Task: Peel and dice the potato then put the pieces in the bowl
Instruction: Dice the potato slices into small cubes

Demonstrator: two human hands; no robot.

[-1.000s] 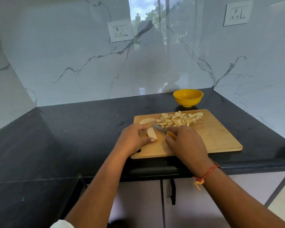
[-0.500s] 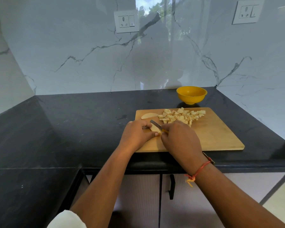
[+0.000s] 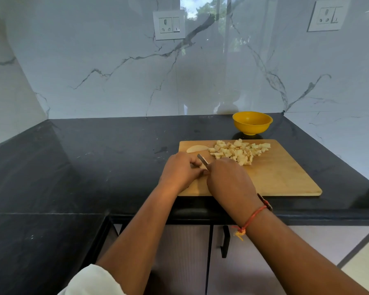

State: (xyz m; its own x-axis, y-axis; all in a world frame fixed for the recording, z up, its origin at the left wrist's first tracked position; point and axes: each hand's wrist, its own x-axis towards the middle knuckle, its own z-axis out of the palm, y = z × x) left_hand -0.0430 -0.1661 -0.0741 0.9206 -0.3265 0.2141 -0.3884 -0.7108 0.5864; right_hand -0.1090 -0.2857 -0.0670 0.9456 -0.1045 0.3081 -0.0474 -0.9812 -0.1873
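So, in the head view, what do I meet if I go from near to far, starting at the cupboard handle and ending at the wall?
cupboard handle → right hand → potato pieces → bowl → wall

Two hands, left hand (image 3: 179, 171) and right hand (image 3: 228, 179), with one knife (image 3: 202, 161) between them. One cutting board (image 3: 285, 177) under both; one uncut potato slice (image 3: 197, 148) just beyond the left hand; one heap of diced pieces (image 3: 239, 152) beyond the right hand — too many to count. One yellow bowl (image 3: 252, 123) farther past the right hand, two sockets high above — left socket (image 3: 169, 24), right socket (image 3: 328, 15).
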